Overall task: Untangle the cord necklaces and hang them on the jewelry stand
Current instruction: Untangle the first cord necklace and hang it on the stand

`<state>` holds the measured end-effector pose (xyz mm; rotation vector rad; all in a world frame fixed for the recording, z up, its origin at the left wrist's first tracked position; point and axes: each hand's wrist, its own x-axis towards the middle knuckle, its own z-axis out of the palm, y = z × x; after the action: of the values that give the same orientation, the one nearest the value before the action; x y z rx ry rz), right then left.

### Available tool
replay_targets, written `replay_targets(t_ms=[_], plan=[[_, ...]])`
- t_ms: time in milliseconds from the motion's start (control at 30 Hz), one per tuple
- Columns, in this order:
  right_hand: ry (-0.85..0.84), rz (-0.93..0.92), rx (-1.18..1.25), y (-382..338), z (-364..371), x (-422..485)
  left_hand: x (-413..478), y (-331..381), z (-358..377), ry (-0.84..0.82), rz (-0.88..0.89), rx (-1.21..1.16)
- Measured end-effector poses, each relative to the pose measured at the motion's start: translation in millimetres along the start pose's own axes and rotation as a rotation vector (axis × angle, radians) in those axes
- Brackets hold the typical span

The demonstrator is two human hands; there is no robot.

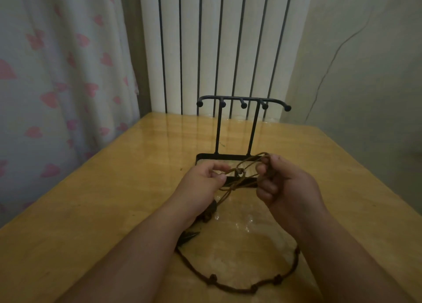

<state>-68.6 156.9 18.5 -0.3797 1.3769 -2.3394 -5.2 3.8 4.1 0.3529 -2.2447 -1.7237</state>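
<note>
A tangle of thin brown cords [239, 175] hangs between my two hands above the table. My left hand [201, 183] pinches the cords at their left side. My right hand [283, 183] grips a loop of them with curled fingers. A dark knotted cord necklace [242, 288] lies in a curve on the table near me, partly hidden under my forearms. The black metal jewelry stand [237, 129] rises just beyond my hands, its top bar carrying several ball-tipped pegs with nothing on them.
The wooden table [114, 199] runs to a white radiator [214, 46] at the back. A curtain with pink hearts [57, 85] hangs on the left. A thin cable [328, 67] runs down the right wall.
</note>
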Motion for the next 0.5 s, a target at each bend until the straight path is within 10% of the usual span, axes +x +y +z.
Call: replay_targets(t_ms=[500], plan=[[0.136,-0.052,-0.173,1.0,3.5,-0.2,-3.5,3.9,0.3,0.063,-0.021,-0.037]])
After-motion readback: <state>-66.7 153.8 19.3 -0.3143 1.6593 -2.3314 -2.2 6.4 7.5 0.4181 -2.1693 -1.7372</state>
